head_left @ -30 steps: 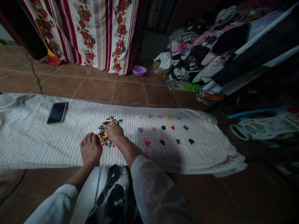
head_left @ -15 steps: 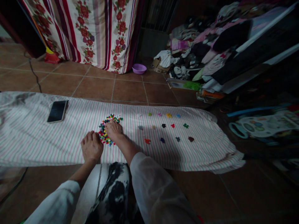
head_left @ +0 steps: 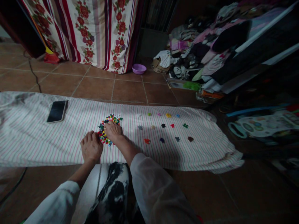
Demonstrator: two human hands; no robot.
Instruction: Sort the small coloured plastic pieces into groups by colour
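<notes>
Compared with the earlier frames, both hands keep practically the same positions; no cluster shows displacement. The right hand (head_left: 113,129) lies over the mixed pile of small coloured pieces (head_left: 107,141), fingers bent into it; whether it grips one cannot be told. The left hand (head_left: 91,147) rests half-curled on the striped cloth (head_left: 70,137), at the pile's near left edge; any grasp is hidden. Single-colour clusters (head_left: 168,115) stand in three rows, right of the pile. A purple basin (head_left: 139,69) sits on the far floor.
</notes>
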